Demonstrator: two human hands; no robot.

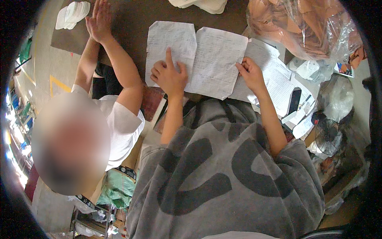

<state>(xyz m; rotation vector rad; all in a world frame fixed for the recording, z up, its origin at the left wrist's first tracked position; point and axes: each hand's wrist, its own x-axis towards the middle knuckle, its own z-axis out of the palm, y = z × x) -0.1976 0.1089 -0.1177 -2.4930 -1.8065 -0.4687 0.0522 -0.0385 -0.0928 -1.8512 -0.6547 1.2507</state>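
Observation:
Two creased, handwritten pages lie side by side on the dark table, like an open notebook: a left page (170,36) and a right page (218,59). My left hand (172,76) rests over the lower part of the left page. Its index finger is stretched out, pointing up the page, and the other fingers are bent and apart, with nothing in them. At the right page's outer edge, my right hand (250,74) pinches the paper between thumb and fingers. More papers (278,89) with writing and tables lie just right of that hand, partly beneath the right page.
On the left, another person (119,115) leans arms on the table, hands together (99,22). A clear bag of orange-brown pieces (298,26) fills the far right. A black phone (294,100) lies on the papers. A round fan guard (328,137) stands lower right. Pale stacked pieces (73,15) sit far left.

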